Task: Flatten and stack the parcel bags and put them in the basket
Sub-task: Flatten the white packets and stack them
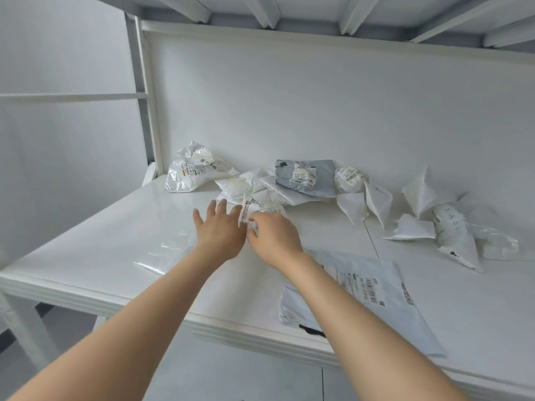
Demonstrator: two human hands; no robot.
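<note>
Working on the flatten step, by the look of it. Pinches a small crumpled bag point(259, 208) with the right hand point(275, 238), fingers curled round its near edge, in the middle of the worktop point(115, 227). Holds the left hand point(220, 230) right beside it, fingers straight and spread, gripping nothing. Has both hands close together, almost touching.

Seems early in the job. Shows only one flat bag point(376, 293), lying at the near edge of the worktop and maybe poking over it a little. Shows lots more to do: other crumpled bags point(197, 172) in a messy row along the back, a grey bag point(307, 176) among them, and a clear bag point(165, 254) off to the left.

Calls next for pulling the small crumpled bag closer, laying it down and spreading it out. Then pressing it smooth with an open palm. Then setting it on top of the flat bag to start a pile. Needs slow, soft pulls, since thin plastic could slip away or rip.

Cannot see the basket anywhere. Cannot tell how much of the small crumpled bag hides under the right hand. Cannot tell if the left fingertips really touch it or just come near. Cannot read the labels, too small and blurry. Hides part of the flat bag under the right arm.
</note>
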